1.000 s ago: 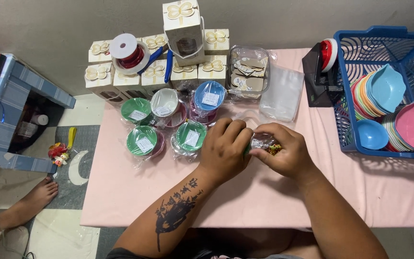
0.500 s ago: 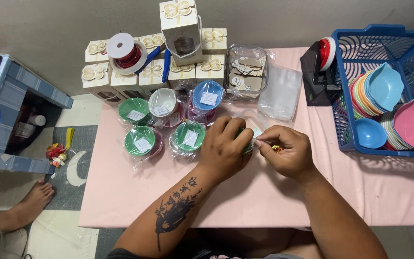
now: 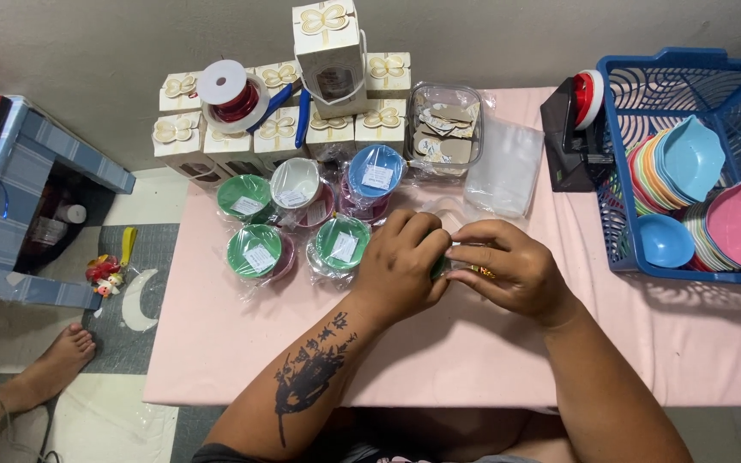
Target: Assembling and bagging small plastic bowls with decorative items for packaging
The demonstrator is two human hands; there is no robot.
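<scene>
On pink table (image 3: 216, 343): left hand (image 3: 400, 270), right hand (image 3: 512, 274) curled together, pinching small, mostly hidden item.

A blue plastic lattice basket (image 3: 735, 81) of stacked coloured bowls is seen at three o'clock on the pink-clothed surface (image 3: 216, 334). White cardboard gift boxes (image 3: 328, 47) are stacked at twelve o'clock; a bare foot (image 3: 62, 356) is seen at eight o'clock.

both forearms are bare, no sleeves. the left forearm (image 3: 310, 381) bears a dark tattoo; the right hand (image 3: 512, 273) wears a gold ring (image 3: 483, 272).
</scene>
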